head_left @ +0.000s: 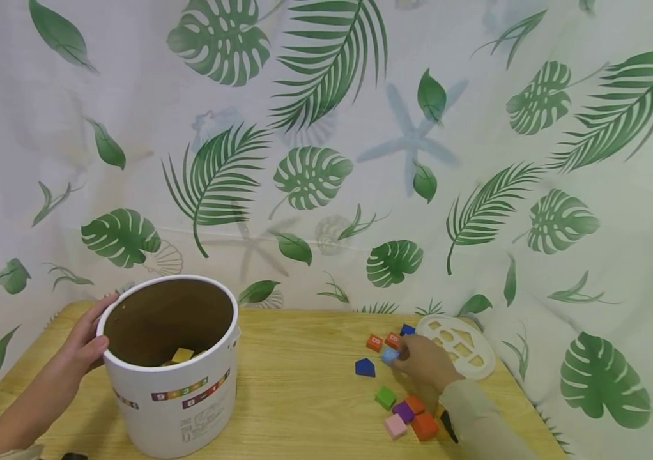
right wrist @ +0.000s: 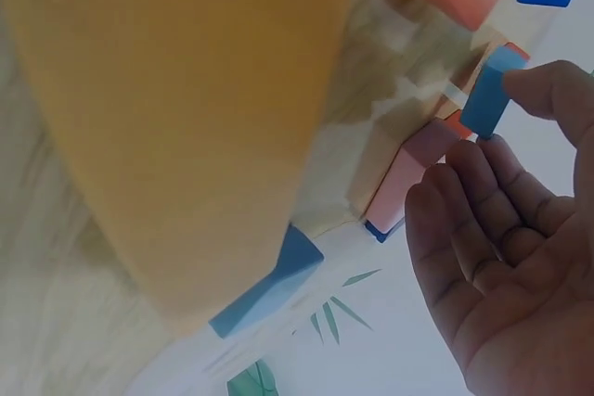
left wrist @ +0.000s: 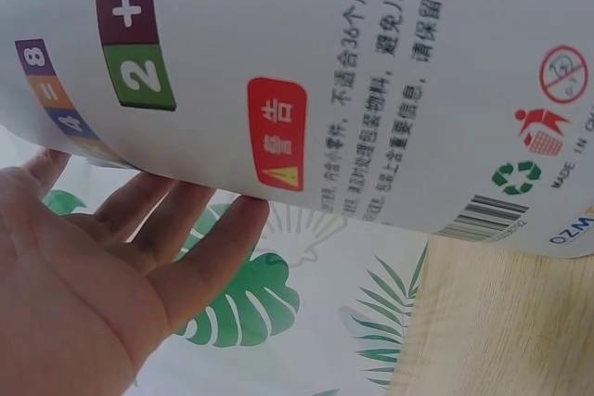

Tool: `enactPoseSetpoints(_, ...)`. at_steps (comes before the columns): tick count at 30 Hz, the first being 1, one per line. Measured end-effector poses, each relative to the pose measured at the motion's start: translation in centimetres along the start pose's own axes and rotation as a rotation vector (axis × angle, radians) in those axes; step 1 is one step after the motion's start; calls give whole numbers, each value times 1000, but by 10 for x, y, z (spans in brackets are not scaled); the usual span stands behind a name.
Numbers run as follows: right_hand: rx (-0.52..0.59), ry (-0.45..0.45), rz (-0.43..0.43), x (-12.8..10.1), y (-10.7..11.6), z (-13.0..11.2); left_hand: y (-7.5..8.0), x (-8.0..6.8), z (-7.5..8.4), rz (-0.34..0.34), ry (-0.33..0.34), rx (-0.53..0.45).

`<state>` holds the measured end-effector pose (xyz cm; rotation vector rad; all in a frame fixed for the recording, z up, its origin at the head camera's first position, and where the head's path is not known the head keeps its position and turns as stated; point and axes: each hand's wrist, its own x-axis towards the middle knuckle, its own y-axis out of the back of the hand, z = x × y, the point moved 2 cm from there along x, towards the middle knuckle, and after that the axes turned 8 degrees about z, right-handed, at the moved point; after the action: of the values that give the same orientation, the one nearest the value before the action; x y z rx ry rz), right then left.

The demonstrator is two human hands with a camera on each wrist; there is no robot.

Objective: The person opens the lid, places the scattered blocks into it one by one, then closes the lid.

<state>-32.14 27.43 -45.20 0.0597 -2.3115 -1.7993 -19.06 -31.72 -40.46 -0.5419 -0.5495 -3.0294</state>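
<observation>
White bucket (head_left: 174,383), brown inside, banded with coloured number squares. Light-blue block (head_left: 389,356) is pinched; red, dark-blue, green, purple, pink and orange blocks (head_left: 404,409) are scattered on light wood-grain table (head_left: 298,383). Backdrop (head_left: 326,147): white, green leaf print.

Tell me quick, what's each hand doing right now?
Left hand: open, straight fingers resting on the white bucket.
Right hand: pinching a light blue block at its fingertips.

wood-grain table (head_left: 303,383), glossy bucket (head_left: 188,409).
</observation>
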Motion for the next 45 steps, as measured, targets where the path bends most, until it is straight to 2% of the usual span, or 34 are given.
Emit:
enactPoseSetpoints(5,26,14,34,-1,3,1,0,-1,1,15,-35,13)
enactPoseSetpoints(10,79,66,115,1,11,-7,1,-2,3,30,-64,45)
enactPoseSetpoints(17,190,111,201,5,24,-43,1,-4,3,28,-72,44)
enactPoseSetpoints(25,340,198,279,6,42,-113,1,-2,3,15,-31,51)
enactPoseSetpoints(35,596,448,349,5,67,-219,2,-1,1,-6,13,50)
enactPoseSetpoints(40,636,562,356,2,72,-265,2,0,2,-14,21,42)
enactPoseSetpoints(45,622,627,305,0,72,-304,3,2,-1,-7,20,33)
